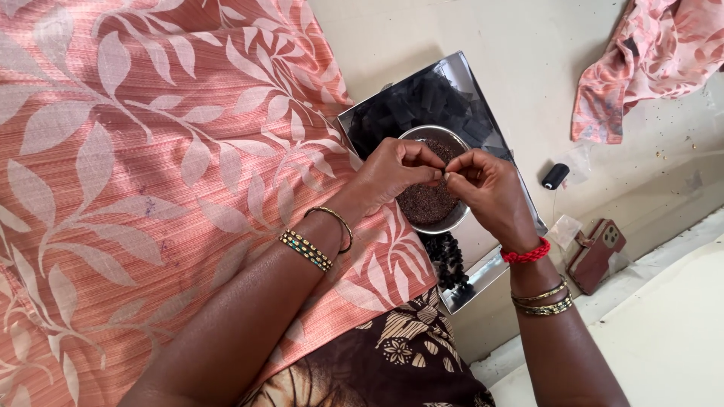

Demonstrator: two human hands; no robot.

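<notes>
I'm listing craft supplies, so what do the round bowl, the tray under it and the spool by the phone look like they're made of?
Bowl: likely steel, going by its shiny silver rim. Tray: polished metal, mirror-like where bare. Spool: dark thread, matte, with its core hidden. Both hands, left and right, pinch something tiny above the bowl.

Salmon-pink cloth (151,151) with pale leaf-and-vine print fills the 9 o'clock side; a crumpled piece of pink cloth (656,53) in the same print lies at 1 o'clock. Dark brown garment (392,362) with cream floral motifs at 6 o'clock. Shiny silver steel tray (483,264) holds black material; steel bowl (434,181) at centre holds tiny dark brown-black beads. Red thread bracelet (526,254) and gold bangles (543,300) at 4 o'clock, gold-and-green bangle (305,249) left of centre. Black thread spool (555,175), maroon phone case (596,252) at 3 o'clock. Floor (528,60) beige.
</notes>
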